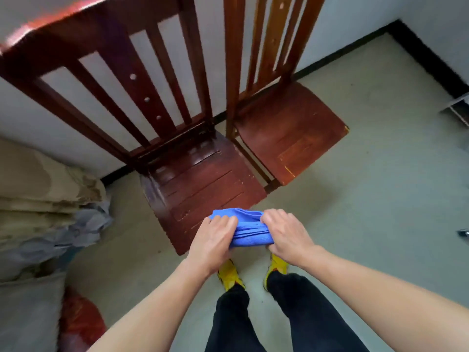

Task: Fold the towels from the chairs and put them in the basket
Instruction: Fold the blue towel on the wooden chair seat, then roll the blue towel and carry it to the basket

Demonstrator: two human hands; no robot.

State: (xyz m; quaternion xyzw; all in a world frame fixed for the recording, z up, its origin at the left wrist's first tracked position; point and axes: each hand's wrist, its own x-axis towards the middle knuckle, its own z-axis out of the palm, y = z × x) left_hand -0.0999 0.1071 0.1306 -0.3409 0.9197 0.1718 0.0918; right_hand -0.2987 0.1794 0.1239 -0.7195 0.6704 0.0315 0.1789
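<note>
A blue towel (247, 228), bunched into a small folded wad, is held in the air just in front of the dark wooden chair (203, 181). My left hand (215, 240) grips its left end and my right hand (286, 235) grips its right end, fingers curled over the cloth. A second, lighter brown chair (291, 133) stands to the right with a bare seat. No basket is in view.
Both chairs stand against a white wall with a black skirting. Piled beige and grey bedding (45, 204) and a red bag (81, 323) lie at the left. My legs and yellow shoes (229, 274) stand on the pale floor below the towel.
</note>
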